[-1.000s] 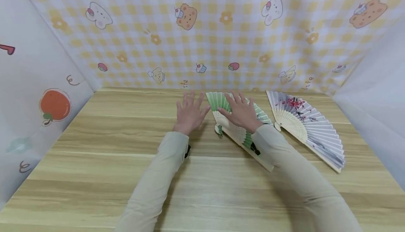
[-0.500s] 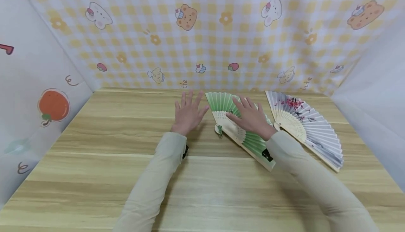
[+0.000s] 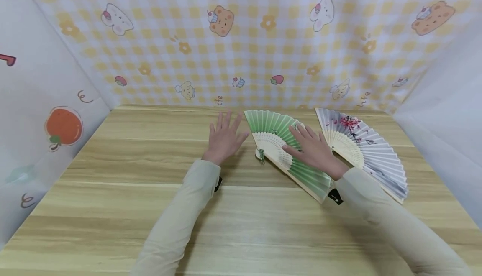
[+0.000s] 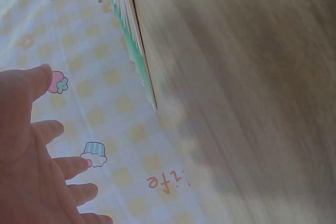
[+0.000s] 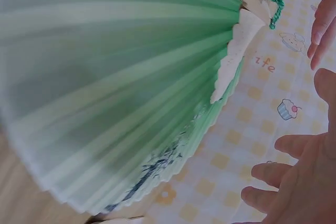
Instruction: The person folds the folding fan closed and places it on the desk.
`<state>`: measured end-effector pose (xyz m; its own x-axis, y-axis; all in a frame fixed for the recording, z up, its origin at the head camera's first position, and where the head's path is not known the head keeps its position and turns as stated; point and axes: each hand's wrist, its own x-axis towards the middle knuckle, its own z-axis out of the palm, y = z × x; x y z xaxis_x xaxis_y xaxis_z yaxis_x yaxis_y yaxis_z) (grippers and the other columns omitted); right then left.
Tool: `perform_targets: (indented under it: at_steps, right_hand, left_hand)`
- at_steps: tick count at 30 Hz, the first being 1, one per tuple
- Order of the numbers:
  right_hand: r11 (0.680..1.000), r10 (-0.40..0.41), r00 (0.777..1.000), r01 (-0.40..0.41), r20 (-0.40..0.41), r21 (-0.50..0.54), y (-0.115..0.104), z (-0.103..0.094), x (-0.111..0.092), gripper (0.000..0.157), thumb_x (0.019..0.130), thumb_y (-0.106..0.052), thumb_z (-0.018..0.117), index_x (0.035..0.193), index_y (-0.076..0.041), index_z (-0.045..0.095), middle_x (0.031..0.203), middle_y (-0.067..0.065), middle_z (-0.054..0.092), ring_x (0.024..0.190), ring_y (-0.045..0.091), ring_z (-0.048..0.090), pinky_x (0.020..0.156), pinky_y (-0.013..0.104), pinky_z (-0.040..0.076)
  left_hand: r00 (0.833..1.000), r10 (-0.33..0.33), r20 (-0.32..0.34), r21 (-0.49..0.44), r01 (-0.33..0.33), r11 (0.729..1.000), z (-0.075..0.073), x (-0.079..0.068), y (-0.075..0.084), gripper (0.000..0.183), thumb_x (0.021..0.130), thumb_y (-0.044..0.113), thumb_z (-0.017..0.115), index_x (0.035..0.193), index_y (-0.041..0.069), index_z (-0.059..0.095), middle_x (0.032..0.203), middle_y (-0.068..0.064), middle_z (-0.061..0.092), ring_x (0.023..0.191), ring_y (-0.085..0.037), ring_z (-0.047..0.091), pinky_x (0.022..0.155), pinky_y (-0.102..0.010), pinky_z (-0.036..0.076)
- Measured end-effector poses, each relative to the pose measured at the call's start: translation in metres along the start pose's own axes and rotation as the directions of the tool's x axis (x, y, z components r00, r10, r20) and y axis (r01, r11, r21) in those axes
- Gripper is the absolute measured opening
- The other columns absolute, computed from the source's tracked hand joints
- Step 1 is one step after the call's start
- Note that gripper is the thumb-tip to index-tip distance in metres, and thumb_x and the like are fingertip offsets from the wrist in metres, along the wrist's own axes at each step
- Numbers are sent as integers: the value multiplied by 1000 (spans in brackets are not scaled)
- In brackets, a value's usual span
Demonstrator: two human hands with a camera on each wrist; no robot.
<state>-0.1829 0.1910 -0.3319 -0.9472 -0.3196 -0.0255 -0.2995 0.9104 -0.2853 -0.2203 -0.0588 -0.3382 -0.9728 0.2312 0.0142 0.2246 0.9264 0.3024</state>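
Observation:
A green folding fan point(image 3: 269, 122) lies spread on the wooden table, with a pale pierced rib section and a green cord point(image 5: 278, 11) at its pivot. My right hand point(image 3: 314, 148) is over the fan's right part, fingers spread and holding nothing; it covers some of the green pleats. Left of the fan, my left hand point(image 3: 224, 140) is held over the table with its fingers apart, also holding nothing. To the right lies a second spread folding fan point(image 3: 384, 159), grey-white with red blossoms. In the left wrist view, the left hand point(image 4: 37, 156) shows with fingers extended.
The wooden table point(image 3: 124, 192) runs back to a yellow-checked cloth point(image 3: 165, 50) with cartoon prints. White cloth walls point(image 3: 26, 113) stand at the left and right sides. A black strap piece point(image 3: 335, 196) shows by the right cuff.
My right hand has moved right and a little toward me across the green fan, uncovering more of its left pleats and pale ribs. My left hand has barely moved. Both fans stay put.

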Motion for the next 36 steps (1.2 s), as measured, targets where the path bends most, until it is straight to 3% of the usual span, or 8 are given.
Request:
perform_targets:
  at_steps: [12,21,29,36]
  right_hand:
    - [999,22,1000,-22,12,28,16,-2,-28,75,86,-58,37,141,-10,18,145,18,12,131,37,7,98,62,5]
    - [999,-18,999,17,29,38,28,-3,-54,75,85,-50,48,140,-6,23,141,25,17,127,43,14,97,62,12]
    - [984,-68,997,60,44,169,40,-6,-68,70,87,-40,53,134,5,29,137,29,23,124,46,19,98,58,18]
    - [947,-23,994,-13,109,321,49,-9,-81,68,88,-38,51,136,3,25,137,29,24,119,48,28,93,61,25]
  left_hand:
    - [995,98,11,-42,-98,994,0,-3,5,61,91,48,38,142,25,13,147,-9,3,132,-30,-4,103,-54,0]
    - [984,166,68,-69,-161,985,12,-5,13,62,90,47,39,142,21,16,146,-13,9,132,-33,3,101,-58,8]
    - [969,199,144,-143,-179,973,15,-6,13,69,87,49,47,142,19,18,146,-13,11,132,-33,6,101,-57,9]
    - [948,247,201,-201,-207,958,17,-4,12,73,84,47,53,142,19,19,145,-13,14,132,-33,9,102,-55,10]
